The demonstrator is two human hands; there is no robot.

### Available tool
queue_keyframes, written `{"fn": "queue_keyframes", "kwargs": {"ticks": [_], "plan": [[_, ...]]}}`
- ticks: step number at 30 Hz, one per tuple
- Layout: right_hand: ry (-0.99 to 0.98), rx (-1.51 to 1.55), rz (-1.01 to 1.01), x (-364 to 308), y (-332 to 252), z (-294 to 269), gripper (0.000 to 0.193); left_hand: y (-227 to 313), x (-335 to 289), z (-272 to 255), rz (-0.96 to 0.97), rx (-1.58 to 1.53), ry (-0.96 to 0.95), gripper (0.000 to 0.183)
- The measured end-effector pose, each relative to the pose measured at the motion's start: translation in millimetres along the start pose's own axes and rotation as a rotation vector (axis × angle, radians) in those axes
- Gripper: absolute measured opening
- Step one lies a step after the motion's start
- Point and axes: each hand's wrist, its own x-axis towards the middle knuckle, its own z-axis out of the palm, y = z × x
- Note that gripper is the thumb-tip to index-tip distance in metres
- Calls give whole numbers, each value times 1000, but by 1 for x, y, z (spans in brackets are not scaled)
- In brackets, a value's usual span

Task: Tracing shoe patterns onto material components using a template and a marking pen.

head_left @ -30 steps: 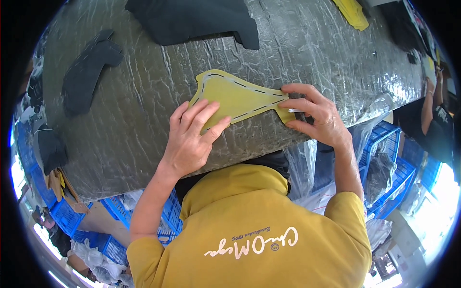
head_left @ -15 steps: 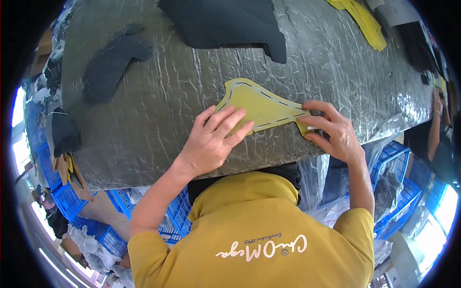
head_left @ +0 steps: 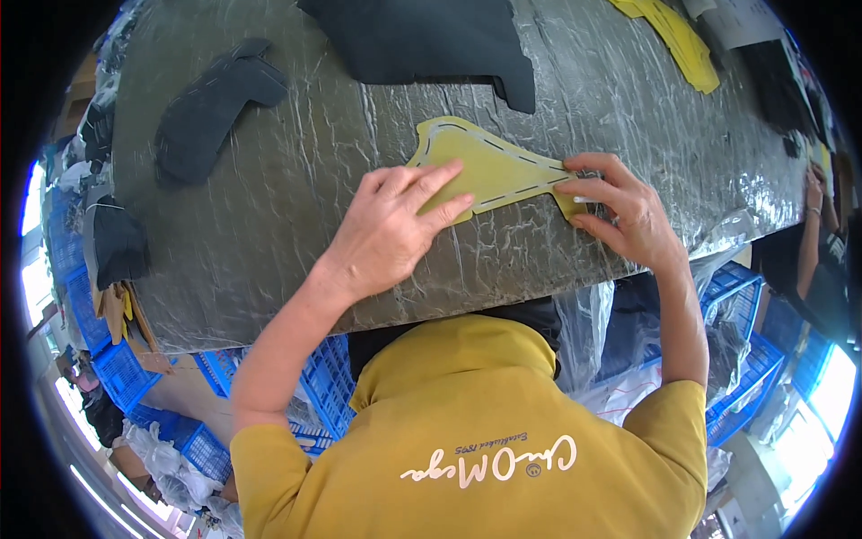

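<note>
A flat yellow pattern template (head_left: 498, 171), with dark dashes running along its edges, lies on the covered table in front of me. My left hand (head_left: 392, 216) rests on the template's wide left end, its fingers spread and the thumb lying on the surface. At the narrow right end, my right hand (head_left: 626, 208) has its fingers and thumb bent around the template's edges. A small slim white thing (head_left: 580, 199) shows between those fingers; most of it is hidden by the hand. Whatever lies beneath the template cannot be seen.
A large black cut piece (head_left: 431, 45) lies beyond the template, and a smaller black piece (head_left: 211, 112) at far left. Yellow pieces (head_left: 675, 43) lie far right. Blue plastic crates (head_left: 328, 382) stand below the table's near edge (head_left: 404, 325). A co-worker's arm (head_left: 811, 238) shows at right.
The yellow template has slid a little away from me, with both hands moving along on it. My left hand's fingers have shifted slightly on its surface.
</note>
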Motion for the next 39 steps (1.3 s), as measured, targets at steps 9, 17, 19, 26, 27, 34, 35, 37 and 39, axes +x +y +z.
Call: {"fn": "queue_keyframes", "kwargs": {"ticks": [9,17,19,26,27,34,35,37,39], "plan": [[-16,48,29,4,1,-2,41,-25,19,-4,133,-9,-102,54],[-42,53,65,3,0,-1,41,-22,24,-6,175,23,-163,66],[-55,32,78,2,0,-1,42,-18,26,-9,135,46,-220,68],[-74,58,82,5,-8,-5,41,-13,28,-10,131,81,-222,69],[-87,105,118,6,-10,-7,38,-14,27,-9,135,75,-216,68],[446,70,33,25,-15,-22,24,-15,33,-15,132,49,-284,67],[439,89,20,28,-22,-19,24,-15,32,-16,111,56,-294,67],[360,245,10,31,-44,-8,23,-16,31,-17,134,54,-280,68],[314,327,47,37,-67,12,14,-17,33,-15,129,35,-271,68]]}}
